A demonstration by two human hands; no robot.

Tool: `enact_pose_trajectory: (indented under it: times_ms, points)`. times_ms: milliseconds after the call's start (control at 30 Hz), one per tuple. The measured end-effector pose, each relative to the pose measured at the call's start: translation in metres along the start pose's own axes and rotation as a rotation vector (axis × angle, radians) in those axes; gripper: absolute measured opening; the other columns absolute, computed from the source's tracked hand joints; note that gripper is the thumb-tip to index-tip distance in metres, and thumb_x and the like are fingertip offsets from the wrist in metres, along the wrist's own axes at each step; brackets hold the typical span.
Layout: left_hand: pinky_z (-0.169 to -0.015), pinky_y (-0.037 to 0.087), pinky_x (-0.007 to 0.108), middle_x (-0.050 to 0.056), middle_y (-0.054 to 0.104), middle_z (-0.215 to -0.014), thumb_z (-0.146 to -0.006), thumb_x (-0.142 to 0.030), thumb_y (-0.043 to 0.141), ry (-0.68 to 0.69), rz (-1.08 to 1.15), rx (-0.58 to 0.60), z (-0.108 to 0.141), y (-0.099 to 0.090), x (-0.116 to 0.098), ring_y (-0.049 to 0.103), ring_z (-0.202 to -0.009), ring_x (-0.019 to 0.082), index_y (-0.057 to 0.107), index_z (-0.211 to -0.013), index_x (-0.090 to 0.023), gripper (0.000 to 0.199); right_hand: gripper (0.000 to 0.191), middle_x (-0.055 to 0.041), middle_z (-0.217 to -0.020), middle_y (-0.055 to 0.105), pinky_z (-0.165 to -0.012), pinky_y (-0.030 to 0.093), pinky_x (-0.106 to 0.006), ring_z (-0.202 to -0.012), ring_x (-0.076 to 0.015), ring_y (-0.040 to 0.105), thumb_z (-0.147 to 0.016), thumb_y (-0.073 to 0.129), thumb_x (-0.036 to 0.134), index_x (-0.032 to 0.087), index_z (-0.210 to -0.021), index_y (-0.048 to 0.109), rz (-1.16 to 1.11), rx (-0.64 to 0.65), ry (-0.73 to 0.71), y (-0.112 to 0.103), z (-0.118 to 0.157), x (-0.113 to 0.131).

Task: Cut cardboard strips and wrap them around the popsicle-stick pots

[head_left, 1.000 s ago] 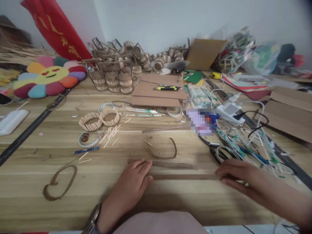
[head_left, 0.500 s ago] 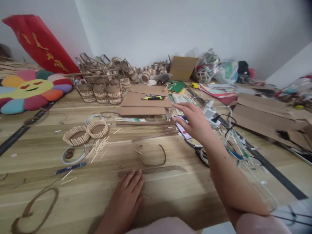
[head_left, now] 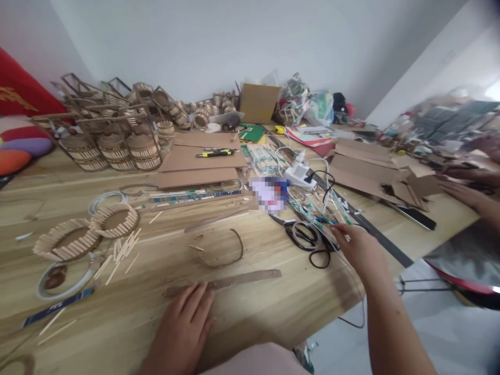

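Observation:
My left hand lies flat with fingers stretched out. Its fingertips rest on a long thin brown strip on the wooden table. Beyond it is a curved loop of thin brown strip with one small stick beside it. My right hand reaches to the cluttered right side, thumb and fingers pinched together by the cables; what lies between them is too small to make out. Close to its fingertips lie a coiled black cable and several thin green-and-white pieces.
Two round stick rings and loose sticks lie at left. Small wooden buckets stand behind. A yellow utility knife rests on cardboard. A white power strip is at right. Another person's hand shows at far right.
My right hand has moved from over the phone near the cardboard, rightward and nearer, down to the cables. The view has turned right. My left hand stays on the brown strip.

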State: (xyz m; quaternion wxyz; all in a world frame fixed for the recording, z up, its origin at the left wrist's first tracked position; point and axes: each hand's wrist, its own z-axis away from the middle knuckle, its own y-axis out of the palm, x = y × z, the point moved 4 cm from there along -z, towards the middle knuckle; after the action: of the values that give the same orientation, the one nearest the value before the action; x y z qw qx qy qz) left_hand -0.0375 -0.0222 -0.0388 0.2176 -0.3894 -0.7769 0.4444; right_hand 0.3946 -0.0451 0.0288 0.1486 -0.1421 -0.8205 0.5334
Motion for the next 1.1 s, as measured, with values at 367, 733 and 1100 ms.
enact_pose_trajectory:
  times_ms: [367, 733, 1100]
  points:
    - [-0.083, 0.053, 0.029, 0.005, 0.074, -0.104, -0.106, -0.032, 0.033, 0.05, 0.001, -0.107, -0.013, -0.014, -0.001, 0.066, -0.097, 0.018, 0.071, -0.101, -0.018, 0.04, 0.022, -0.0074, -0.09, 0.075, -0.079, 0.05, -0.038, -0.088, -0.0261, 0.066, -0.087, 0.055, 0.033, 0.026, -0.086, 0.076, -0.068, 0.214, -0.205, 0.024, 0.014, 0.026]
    - [-0.088, 0.055, 0.034, 0.008, 0.072, -0.11, -0.105, -0.031, 0.031, -0.032, 0.02, -0.023, -0.004, -0.007, -0.005, 0.064, -0.105, 0.021, 0.071, -0.105, -0.019, 0.042, 0.021, -0.0101, -0.099, 0.076, -0.085, 0.053, -0.039, -0.094, -0.0258, 0.068, -0.085, 0.057, 0.025, 0.021, -0.094, 0.076, -0.139, 0.324, -0.343, 0.034, 0.025, 0.032]
    - [-0.09, 0.057, 0.044, 0.012, 0.072, -0.112, -0.098, -0.022, 0.049, -0.16, 0.147, 0.151, -0.02, -0.023, -0.011, 0.064, -0.11, 0.026, 0.069, -0.109, -0.016, 0.024, 0.027, -0.0072, -0.084, 0.076, -0.067, 0.055, -0.041, -0.075, -0.0285, 0.072, -0.093, 0.052, 0.05, 0.03, -0.095, 0.07, -0.39, -0.006, -0.44, -0.031, 0.022, 0.081]
